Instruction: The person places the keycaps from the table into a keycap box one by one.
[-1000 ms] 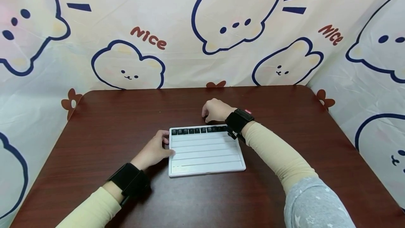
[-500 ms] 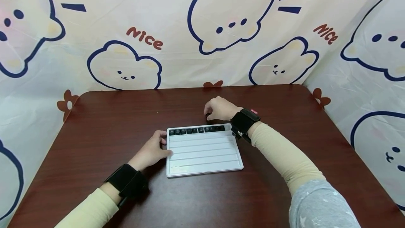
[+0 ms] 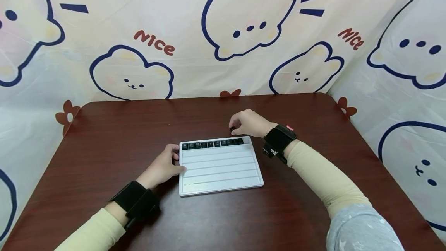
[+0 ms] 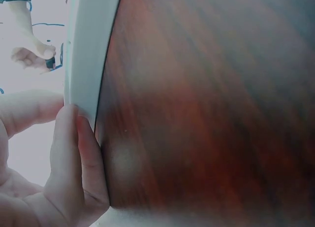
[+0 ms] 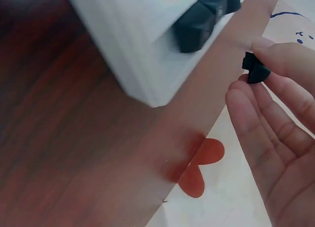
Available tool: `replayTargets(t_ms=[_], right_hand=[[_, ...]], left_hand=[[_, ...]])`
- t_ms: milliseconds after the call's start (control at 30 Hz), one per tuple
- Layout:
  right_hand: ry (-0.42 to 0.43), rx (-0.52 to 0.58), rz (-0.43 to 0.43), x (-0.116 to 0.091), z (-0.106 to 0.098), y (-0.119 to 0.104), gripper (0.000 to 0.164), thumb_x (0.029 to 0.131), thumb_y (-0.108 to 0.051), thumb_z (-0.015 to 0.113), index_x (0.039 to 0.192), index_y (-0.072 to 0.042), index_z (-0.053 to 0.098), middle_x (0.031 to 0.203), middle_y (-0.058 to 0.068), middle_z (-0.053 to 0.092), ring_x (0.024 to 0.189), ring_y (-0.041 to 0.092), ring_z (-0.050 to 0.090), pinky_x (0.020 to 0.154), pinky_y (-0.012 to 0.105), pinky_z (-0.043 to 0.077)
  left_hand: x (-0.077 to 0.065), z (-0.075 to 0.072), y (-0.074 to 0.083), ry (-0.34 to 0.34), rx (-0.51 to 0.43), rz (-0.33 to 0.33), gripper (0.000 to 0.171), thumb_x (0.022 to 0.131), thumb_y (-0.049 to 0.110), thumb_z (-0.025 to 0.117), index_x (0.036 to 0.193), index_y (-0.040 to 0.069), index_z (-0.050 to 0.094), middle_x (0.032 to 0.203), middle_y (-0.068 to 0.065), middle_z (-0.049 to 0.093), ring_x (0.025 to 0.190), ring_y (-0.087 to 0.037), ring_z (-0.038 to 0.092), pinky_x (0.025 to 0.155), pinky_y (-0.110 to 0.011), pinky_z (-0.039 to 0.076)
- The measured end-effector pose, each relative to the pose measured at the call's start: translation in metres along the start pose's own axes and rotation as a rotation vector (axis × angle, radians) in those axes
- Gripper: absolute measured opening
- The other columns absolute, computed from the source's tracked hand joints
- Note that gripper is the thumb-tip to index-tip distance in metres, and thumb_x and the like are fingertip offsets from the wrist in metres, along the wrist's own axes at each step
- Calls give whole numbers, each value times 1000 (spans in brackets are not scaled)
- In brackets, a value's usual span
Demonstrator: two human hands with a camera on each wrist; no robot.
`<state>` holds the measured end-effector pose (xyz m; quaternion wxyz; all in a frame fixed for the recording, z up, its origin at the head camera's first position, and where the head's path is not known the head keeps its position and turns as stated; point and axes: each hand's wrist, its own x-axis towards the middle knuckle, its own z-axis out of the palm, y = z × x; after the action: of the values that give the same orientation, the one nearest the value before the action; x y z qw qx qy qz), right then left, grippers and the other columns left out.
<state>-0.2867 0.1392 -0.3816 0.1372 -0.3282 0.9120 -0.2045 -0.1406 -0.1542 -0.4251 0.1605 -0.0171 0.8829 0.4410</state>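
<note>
A white ridged tray (image 3: 221, 169) lies on the table, with a row of black keycaps (image 3: 210, 144) along its far edge. My left hand (image 3: 160, 169) grips the tray's left side, thumb on the near rim and fingers against the edge; the left wrist view shows the fingertips at the white wall (image 4: 92, 45). Just beyond the tray's far right corner, my right hand (image 3: 251, 123) pinches a single black keycap (image 5: 257, 72) between thumb and fingers. In the right wrist view a gap shows between the last keycap (image 5: 194, 32) in the row and the tray's corner.
The dark brown wooden table (image 3: 122, 135) surrounds the tray. Behind it and at the sides hangs a pale cloth (image 3: 195, 77) with cartoon outlines. Black bands (image 3: 278, 139) are strapped on both wrists.
The right hand has shifted right relative to the tray, baring its far right corner, and the pinched keycap now shows. The left hand keeps its hold; the whole head view has drifted slightly left.
</note>
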Motion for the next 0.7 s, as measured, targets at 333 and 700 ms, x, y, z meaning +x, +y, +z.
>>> replayTargets(t_ms=[333, 700], right_hand=[[53, 10, -14, -24, 3, 10, 20, 89, -7, 81, 108, -6, 79, 104, 5, 73, 89, 18, 64, 79, 33, 55], [102, 3, -45, -44, 8, 25, 17, 85, -5, 83, 101, -8, 80, 93, -1, 66, 83, 15, 58, 73, 31, 51]], left_hand=[[1, 1, -2, 6, 6, -4, 68, 90, 6, 76, 145, -4, 37, 118, -18, 55, 101, -30, 53, 84, -40, 44], [1, 1, -2, 4, 0, 1, 67, 90, 6, 76, 145, -3, 38, 119, -19, 56, 100, -30, 53, 82, -39, 44]])
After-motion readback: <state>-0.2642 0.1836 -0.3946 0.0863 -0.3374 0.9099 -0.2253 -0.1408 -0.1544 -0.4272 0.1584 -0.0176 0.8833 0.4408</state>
